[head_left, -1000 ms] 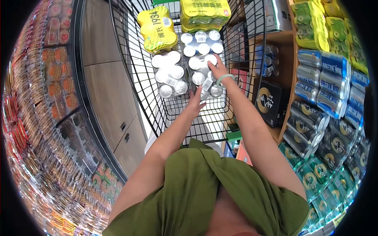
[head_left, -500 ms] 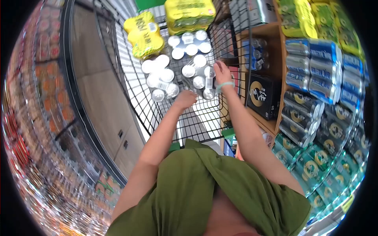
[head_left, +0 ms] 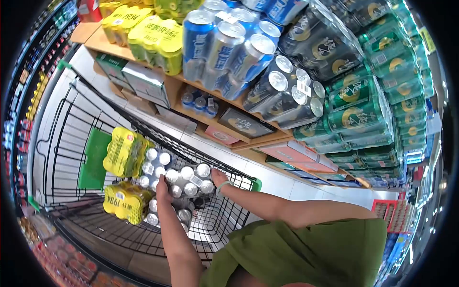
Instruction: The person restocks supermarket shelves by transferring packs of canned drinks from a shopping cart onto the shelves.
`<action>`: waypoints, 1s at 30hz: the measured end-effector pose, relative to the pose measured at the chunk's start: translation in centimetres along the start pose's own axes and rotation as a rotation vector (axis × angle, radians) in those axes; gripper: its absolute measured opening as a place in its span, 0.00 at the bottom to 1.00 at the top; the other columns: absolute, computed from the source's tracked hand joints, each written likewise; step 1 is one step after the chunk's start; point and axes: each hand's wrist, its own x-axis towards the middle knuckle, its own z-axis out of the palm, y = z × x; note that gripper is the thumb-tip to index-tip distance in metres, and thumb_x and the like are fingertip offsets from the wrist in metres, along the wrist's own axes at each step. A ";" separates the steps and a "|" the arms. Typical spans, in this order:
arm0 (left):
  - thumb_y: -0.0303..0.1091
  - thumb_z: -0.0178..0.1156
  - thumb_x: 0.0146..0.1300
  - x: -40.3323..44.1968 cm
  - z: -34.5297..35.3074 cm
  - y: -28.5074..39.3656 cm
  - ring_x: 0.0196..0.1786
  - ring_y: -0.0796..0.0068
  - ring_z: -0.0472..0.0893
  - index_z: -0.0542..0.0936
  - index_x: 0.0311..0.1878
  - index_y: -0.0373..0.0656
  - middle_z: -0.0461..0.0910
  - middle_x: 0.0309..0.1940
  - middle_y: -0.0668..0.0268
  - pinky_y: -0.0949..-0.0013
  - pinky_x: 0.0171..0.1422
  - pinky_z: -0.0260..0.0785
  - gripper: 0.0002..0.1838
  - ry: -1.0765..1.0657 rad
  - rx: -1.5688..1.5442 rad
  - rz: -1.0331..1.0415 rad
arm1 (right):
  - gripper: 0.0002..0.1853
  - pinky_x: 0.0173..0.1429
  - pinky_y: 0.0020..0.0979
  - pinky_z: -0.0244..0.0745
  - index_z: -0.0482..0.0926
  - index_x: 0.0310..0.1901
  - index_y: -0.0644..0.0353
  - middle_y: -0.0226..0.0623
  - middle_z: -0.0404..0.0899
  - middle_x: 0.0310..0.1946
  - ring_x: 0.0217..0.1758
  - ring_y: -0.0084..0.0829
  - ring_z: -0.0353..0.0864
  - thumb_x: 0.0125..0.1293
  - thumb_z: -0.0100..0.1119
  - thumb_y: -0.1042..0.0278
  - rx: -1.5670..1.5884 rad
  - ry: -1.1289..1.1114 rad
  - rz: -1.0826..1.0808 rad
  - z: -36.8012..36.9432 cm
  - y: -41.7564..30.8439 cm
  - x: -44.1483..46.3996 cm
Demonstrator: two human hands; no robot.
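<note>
A shrink-wrapped pack of dark cans with silver tops is gripped between my two hands inside the black wire shopping cart. My left hand is closed around its left end. At its right end, my right hand presses with curved fingers, partly hidden by the pack. The pack partly covers another can pack beneath or beside it; I cannot tell how far it is lifted. Another silver-topped pack lies beyond my left hand, beside two yellow can packs.
Wooden shelving runs along the cart's far side, stacked with blue-and-silver can packs, black can packs and green can packs. The cart's green corner piece is close to my right forearm. Tiled floor shows between cart and shelf.
My view has turned toward the shelves on the right. My left hand, earlier beside the pack's near end, now grips it, and the pack sits between both hands.
</note>
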 end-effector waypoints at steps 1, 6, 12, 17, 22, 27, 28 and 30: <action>0.51 0.42 0.73 0.2 -0.2 0.5 0.50 0.64 0.77 0.75 0.54 0.36 0.80 0.49 0.63 0.60 0.58 0.66 0.26 -0.037 -0.005 0.001 | 0.29 0.62 0.39 0.67 0.76 0.55 0.60 0.48 0.79 0.50 0.57 0.50 0.75 0.70 0.38 0.43 -0.015 -0.027 0.033 0.4 0.5 1.6; 0.51 0.43 0.71 1.6 -2.1 1.2 0.48 0.68 0.77 0.77 0.52 0.41 0.80 0.46 0.64 0.65 0.54 0.67 0.23 -0.023 0.072 -0.206 | 0.27 0.57 0.35 0.73 0.72 0.59 0.59 0.44 0.76 0.54 0.53 0.36 0.78 0.69 0.46 0.46 0.826 -0.160 0.433 1.2 -0.3 2.0; 0.49 0.46 0.70 3.5 -2.4 -4.5 0.50 0.68 0.77 0.75 0.55 0.44 0.77 0.50 0.66 0.66 0.54 0.68 0.22 0.037 0.191 0.295 | 0.26 0.55 0.38 0.75 0.73 0.56 0.56 0.44 0.77 0.52 0.50 0.38 0.79 0.67 0.49 0.45 0.895 -0.113 0.639 0.5 -2.7 1.2; 0.57 0.45 0.70 0.9 -2.1 -2.9 0.62 0.64 0.74 0.67 0.66 0.45 0.73 0.60 0.63 0.58 0.65 0.67 0.31 -0.261 -0.178 -0.169 | 0.27 0.63 0.43 0.68 0.73 0.57 0.60 0.42 0.77 0.54 0.57 0.41 0.76 0.68 0.44 0.46 0.946 -0.114 0.511 2.6 0.8 3.1; 0.59 0.50 0.65 2.5 -0.9 -2.2 0.57 0.62 0.77 0.72 0.62 0.48 0.77 0.56 0.64 0.58 0.62 0.70 0.30 -0.308 -0.155 -0.205 | 0.30 0.58 0.36 0.72 0.76 0.53 0.63 0.39 0.79 0.48 0.51 0.37 0.78 0.69 0.42 0.40 1.013 -0.142 0.411 4.4 5.0 5.9; 0.65 0.49 0.63 1.4 0.7 -0.5 0.54 0.61 0.80 0.75 0.59 0.46 0.78 0.54 0.60 0.53 0.58 0.74 0.34 -0.324 -0.170 -0.342 | 0.25 0.53 0.34 0.72 0.78 0.48 0.68 0.43 0.81 0.45 0.48 0.37 0.79 0.68 0.43 0.51 0.690 -0.013 0.294 3.4 6.4 6.5; 0.65 0.49 0.63 2.0 0.4 -0.8 0.54 0.61 0.80 0.75 0.59 0.46 0.78 0.54 0.60 0.53 0.58 0.74 0.34 -0.323 -0.172 -0.340 | 0.25 0.51 0.35 0.72 0.78 0.48 0.70 0.44 0.81 0.44 0.47 0.38 0.79 0.68 0.44 0.52 0.616 0.032 0.298 3.0 5.8 5.8; 0.69 0.49 0.61 3.1 0.1 -1.1 0.55 0.60 0.79 0.74 0.60 0.46 0.77 0.56 0.59 0.53 0.59 0.73 0.38 -0.336 -0.113 -0.373 | 0.25 0.49 0.35 0.73 0.77 0.47 0.71 0.45 0.81 0.43 0.46 0.39 0.79 0.67 0.44 0.53 0.544 0.075 0.299 3.3 5.3 5.6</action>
